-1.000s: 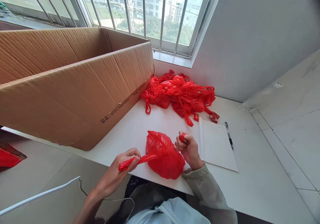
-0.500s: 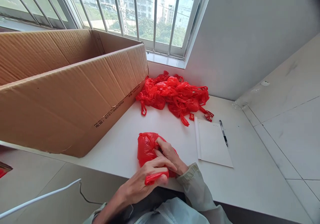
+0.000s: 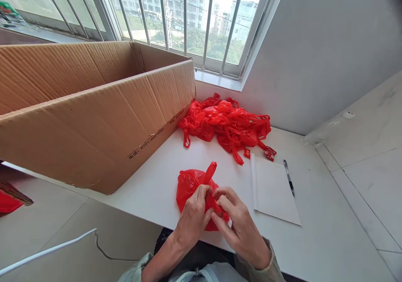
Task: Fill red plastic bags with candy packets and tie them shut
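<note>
A small red plastic bag [image 3: 188, 185] sits on the white table [image 3: 163, 177] near its front edge. My left hand [image 3: 193, 217] and my right hand [image 3: 238, 223] meet over its near side, fingers pinching the bag's handle strips together. One handle strip [image 3: 210, 172] sticks up from the bag just beyond my fingers.
A large open cardboard box [image 3: 94, 110] lies on the left of the table. A pile of red plastic bags [image 3: 226, 125] lies at the back by the wall. A white notepad [image 3: 273, 187] and a pen [image 3: 289, 177] lie to the right. A white cable [image 3: 47, 250] runs at lower left.
A second ago my hands held the two handles stretched apart. They crossed over the bag and now work close together at its near side, with one strip standing up.
</note>
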Motion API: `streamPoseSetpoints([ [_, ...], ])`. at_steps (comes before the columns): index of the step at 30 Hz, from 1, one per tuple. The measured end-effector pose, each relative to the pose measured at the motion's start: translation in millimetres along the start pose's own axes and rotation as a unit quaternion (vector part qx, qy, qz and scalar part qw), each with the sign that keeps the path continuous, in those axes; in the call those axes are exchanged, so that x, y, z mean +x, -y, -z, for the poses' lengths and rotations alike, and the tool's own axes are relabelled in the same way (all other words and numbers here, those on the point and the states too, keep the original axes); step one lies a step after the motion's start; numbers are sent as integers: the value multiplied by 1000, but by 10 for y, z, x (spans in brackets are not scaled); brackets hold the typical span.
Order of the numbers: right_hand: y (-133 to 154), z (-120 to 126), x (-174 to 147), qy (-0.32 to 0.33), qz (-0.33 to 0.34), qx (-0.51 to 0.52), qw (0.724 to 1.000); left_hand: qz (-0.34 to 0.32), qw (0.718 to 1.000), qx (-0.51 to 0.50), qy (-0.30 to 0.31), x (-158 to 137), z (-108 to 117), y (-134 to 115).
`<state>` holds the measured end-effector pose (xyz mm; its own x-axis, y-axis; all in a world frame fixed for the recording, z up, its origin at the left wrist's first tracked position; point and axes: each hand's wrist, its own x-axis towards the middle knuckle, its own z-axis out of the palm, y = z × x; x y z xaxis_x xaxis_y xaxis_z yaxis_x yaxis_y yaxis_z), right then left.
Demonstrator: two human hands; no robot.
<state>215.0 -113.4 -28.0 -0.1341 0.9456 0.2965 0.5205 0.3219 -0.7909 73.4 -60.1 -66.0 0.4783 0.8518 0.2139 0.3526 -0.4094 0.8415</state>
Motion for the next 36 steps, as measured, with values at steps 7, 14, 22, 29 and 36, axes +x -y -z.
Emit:
streamPoseSetpoints([
  [7,174,99,166,27,125,-71,989,-32,996,-63,50,35,176,-81],
  [14,-133,185,425,84,158,-313,933,-89,993,16,69,15,296,-104],
  [22,-204,204,304,8,153,-385,910,-40,999,32,-5,80,345,-39],
  [29,-227,162,37,-8,116,-410,905,-59,994,87,42,106,417,1],
  [36,-241,68,-83,22,76,-358,930,16,998,-14,60,202,608,7],
])
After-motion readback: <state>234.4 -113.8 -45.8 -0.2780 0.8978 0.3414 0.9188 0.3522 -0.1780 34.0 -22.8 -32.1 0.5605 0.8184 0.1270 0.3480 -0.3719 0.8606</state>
